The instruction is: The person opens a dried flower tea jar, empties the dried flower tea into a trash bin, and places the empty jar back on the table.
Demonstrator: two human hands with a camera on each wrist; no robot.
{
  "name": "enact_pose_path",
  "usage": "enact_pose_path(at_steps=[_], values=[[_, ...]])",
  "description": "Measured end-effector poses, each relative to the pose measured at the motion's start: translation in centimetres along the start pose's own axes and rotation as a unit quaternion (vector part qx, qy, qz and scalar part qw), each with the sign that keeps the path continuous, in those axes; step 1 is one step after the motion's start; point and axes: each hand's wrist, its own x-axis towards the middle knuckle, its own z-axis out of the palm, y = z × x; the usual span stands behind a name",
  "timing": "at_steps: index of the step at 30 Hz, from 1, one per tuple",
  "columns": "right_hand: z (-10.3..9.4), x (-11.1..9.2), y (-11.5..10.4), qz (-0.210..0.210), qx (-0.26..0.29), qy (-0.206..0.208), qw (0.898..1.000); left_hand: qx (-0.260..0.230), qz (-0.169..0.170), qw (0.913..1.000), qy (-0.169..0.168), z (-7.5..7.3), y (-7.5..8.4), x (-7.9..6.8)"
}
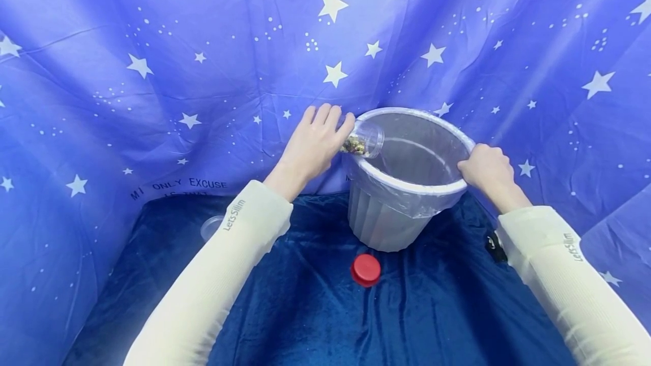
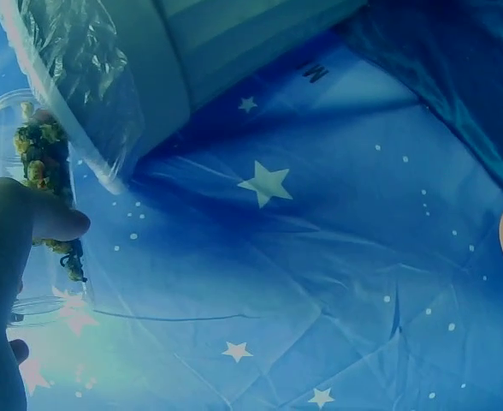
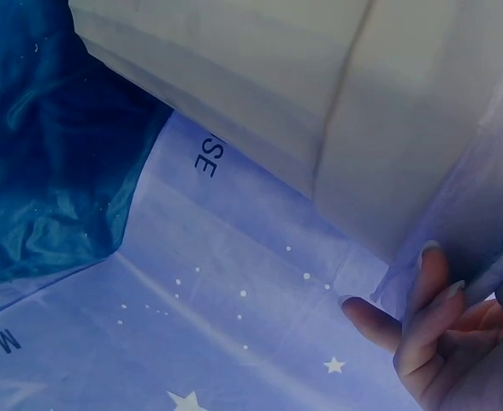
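Your left hand (image 1: 316,135) grips clear cylindrical jar (image 1: 374,135) of yellow-brown bits (image 1: 354,145), tipped sideways at 9 o'clock of round grey bin (image 1: 378,223). Your right hand (image 1: 489,169), fingers curled, holds bin's rim near 3 o'clock. Round red lid (image 1: 366,268): 7 o'clock from bin.

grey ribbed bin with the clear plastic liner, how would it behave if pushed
The grey ribbed bin looks likely to tip if pushed high up, since it narrows toward its base. It might slide, as the dark blue cloth under it looks smooth and shiny. Its thin, crinkled clear plastic liner would probably flex easily.
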Motion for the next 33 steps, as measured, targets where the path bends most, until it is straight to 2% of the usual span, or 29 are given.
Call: enact_pose_path(at_steps=[10,21,33], values=[[-0.2,0.0,-0.2,-0.005,-0.005,0.004,1.000,0.021,0.020,0.9973,0.067,0.3,0.4,0.4],[-0.1,-0.1,0.0,-0.009,-0.004,0.003,1.000,0.062,0.027,0.9945,0.081,0.1,0.9,1.2],[-0.1,-0.1,0.0,-0.010,-0.005,0.006,1.000,0.082,0.044,0.9914,0.092,0.1,1.0,1.7]])
